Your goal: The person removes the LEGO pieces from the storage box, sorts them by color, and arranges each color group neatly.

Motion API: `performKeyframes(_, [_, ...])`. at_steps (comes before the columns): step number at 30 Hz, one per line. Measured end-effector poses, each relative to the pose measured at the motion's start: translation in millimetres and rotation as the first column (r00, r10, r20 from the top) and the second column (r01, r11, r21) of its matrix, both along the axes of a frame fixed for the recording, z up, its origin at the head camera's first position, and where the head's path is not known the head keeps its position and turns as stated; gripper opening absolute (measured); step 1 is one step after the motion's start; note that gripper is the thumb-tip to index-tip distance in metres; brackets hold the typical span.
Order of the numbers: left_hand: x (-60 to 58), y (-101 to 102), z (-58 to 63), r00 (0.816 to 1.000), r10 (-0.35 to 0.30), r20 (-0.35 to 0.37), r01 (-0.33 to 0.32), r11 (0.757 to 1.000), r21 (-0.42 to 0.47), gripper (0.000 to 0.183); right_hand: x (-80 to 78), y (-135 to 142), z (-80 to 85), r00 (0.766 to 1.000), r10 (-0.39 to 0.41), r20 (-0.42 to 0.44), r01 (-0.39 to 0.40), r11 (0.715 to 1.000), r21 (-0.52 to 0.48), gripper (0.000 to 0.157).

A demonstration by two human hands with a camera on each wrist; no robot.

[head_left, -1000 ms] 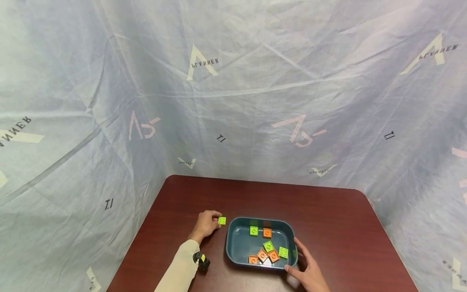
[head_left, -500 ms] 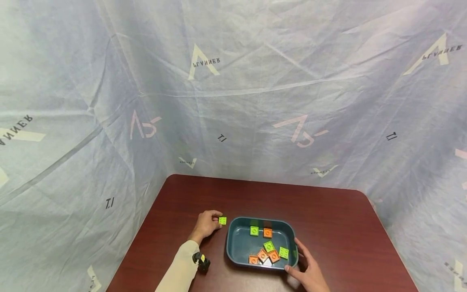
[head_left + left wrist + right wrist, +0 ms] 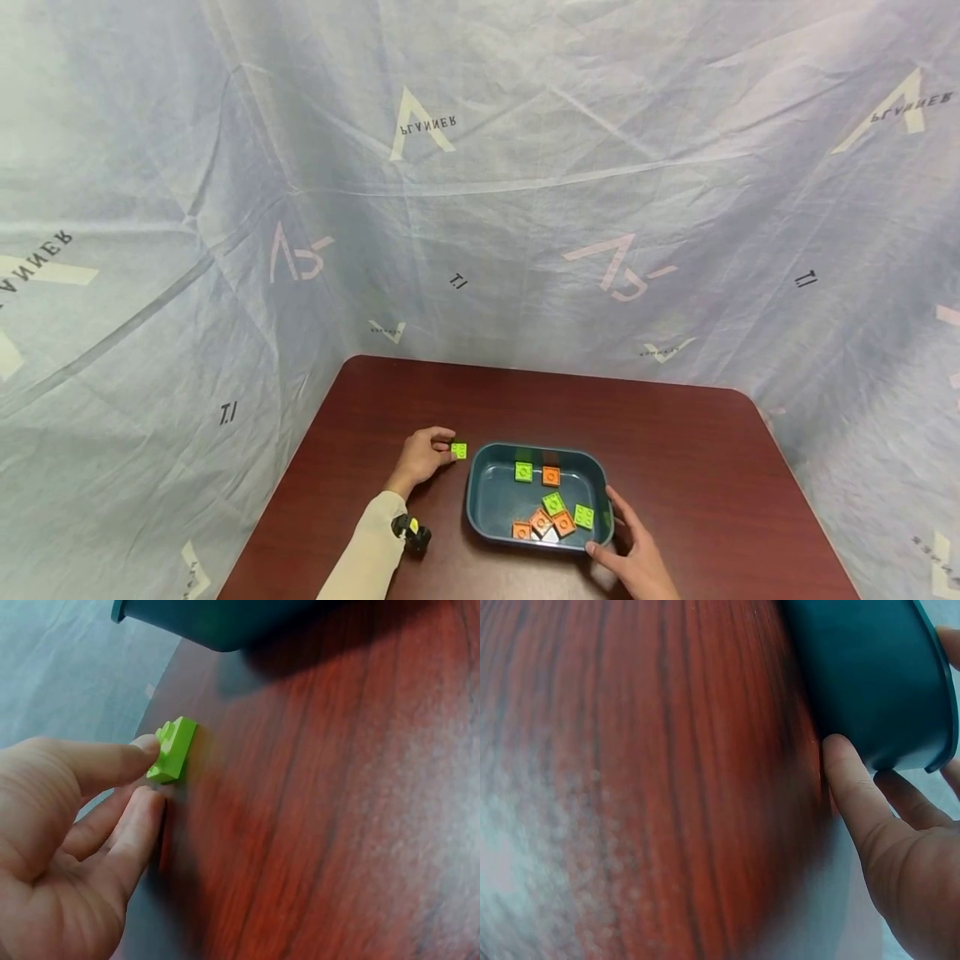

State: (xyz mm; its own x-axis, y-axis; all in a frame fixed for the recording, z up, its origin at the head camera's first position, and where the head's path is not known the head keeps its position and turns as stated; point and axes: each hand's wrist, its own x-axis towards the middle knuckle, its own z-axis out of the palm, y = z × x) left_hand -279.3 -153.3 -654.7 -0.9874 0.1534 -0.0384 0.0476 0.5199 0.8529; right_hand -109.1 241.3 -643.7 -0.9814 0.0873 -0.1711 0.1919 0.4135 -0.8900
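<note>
A lime-green toy brick (image 3: 459,451) with studs lies on the table left of a dark teal tray (image 3: 491,500). My left hand (image 3: 422,457) is beside it, the thumb touching its studded side and the index finger raised apart from it. In the left wrist view, the green brick (image 3: 174,750) is at the thumb tip, with the other fingertips just below. My right hand (image 3: 633,557) holds the tray's near right corner, thumb on the near side and fingers along the right end. In the right wrist view, the thumb and fingers are spread round the tray wall (image 3: 877,682).
Inside the tray are several green and orange bricks, among them an orange brick (image 3: 551,477) at the back and a green brick (image 3: 583,517) at the right. The dark red table (image 3: 690,450) ends at pale printed fabric (image 3: 510,217) behind and at the left.
The left hand's index finger has lifted slightly away from the green brick, which stays about where it was. The right hand and tray have not visibly moved.
</note>
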Motion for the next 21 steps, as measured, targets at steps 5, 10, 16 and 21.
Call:
performKeyframes(5, [1.2,1.9,7.0,0.999,0.016,-0.03,-0.015,0.999,0.032,0.037,0.7,-0.2,0.6,1.0,0.002,0.001,-0.002,1.0,0.003,0.101])
performKeyframes(10, [1.8,9.4,18.5,0.998,0.022,-0.067,-0.019,0.999,0.043,0.037,-0.2,0.2,0.7,1.0,-0.003,0.0,0.003,1.0,0.011,0.101])
performKeyframes(16, [8.0,23.8,33.9,0.994,0.027,-0.109,-0.019,0.997,0.074,0.033,-1.0,-0.5,0.1,1.0,-0.003,0.012,0.003,1.0,-0.014,0.101])
performKeyframes(21, [16.1,37.8,43.8,0.991,-0.003,-0.136,0.015,0.996,0.086,0.031,-1.0,-0.1,-1.0,1.0,-0.002,0.013,0.002,0.999,-0.044,0.101])
